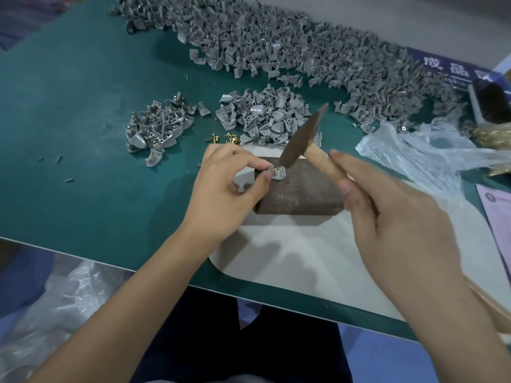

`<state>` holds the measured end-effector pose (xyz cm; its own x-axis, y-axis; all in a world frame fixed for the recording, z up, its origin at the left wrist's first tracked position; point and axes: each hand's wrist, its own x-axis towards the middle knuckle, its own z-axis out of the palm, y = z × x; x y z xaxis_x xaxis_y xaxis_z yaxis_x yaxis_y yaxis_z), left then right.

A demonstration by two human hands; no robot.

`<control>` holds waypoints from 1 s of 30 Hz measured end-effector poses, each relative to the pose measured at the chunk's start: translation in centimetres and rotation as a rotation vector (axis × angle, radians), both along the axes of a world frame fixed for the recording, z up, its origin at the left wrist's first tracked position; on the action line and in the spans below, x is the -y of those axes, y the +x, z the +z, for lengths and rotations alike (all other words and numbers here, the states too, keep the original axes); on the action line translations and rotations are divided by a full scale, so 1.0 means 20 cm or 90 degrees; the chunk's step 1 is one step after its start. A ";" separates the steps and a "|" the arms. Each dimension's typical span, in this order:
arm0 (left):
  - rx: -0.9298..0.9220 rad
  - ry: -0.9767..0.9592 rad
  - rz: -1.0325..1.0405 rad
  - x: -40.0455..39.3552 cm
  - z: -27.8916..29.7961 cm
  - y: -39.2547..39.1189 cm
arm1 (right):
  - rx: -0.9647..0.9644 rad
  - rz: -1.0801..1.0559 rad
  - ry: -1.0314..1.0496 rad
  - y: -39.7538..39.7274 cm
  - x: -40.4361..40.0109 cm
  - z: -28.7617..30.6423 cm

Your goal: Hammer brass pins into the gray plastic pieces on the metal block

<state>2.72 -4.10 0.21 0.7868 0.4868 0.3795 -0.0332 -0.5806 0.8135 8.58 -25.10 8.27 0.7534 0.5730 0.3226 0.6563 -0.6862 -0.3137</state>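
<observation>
A dark metal block (301, 193) lies on the green mat in front of me. My left hand (221, 189) pinches a gray plastic piece (278, 174) on the block's far left corner, with a brass pin (276, 170) standing in it. A second gray piece (243, 181) sits under the same fingers, beside the block. My right hand (392, 217) grips the wooden handle of a hammer (302, 136). The hammer's lower end touches the piece right next to the pin.
A small heap of gray pieces with pins (157, 128) lies at the left, a heap without pins (265, 114) behind the block, and a large pile (276, 42) across the back. Loose brass pins (221, 139) lie between. A clear plastic bag (431, 150) sits right.
</observation>
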 end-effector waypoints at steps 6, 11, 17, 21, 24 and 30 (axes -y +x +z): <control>0.009 -0.010 0.007 0.00 -0.02 0.00 | 0.029 0.010 0.025 -0.01 -0.05 -0.02; 0.005 0.005 0.013 0.00 -0.02 0.01 | 0.052 -0.031 0.053 0.00 -0.02 -0.04; -0.025 0.024 0.023 0.00 -0.02 0.01 | 0.006 -0.018 -0.017 0.00 -0.04 -0.06; -0.024 0.008 0.019 0.00 -0.02 0.01 | -0.003 -0.020 -0.006 -0.01 -0.04 -0.07; -0.027 -0.004 0.015 0.00 -0.01 0.00 | -0.017 -0.024 0.001 0.00 -0.04 -0.08; -0.023 -0.001 0.023 0.00 -0.01 0.00 | -0.001 -0.009 0.004 0.01 -0.03 -0.08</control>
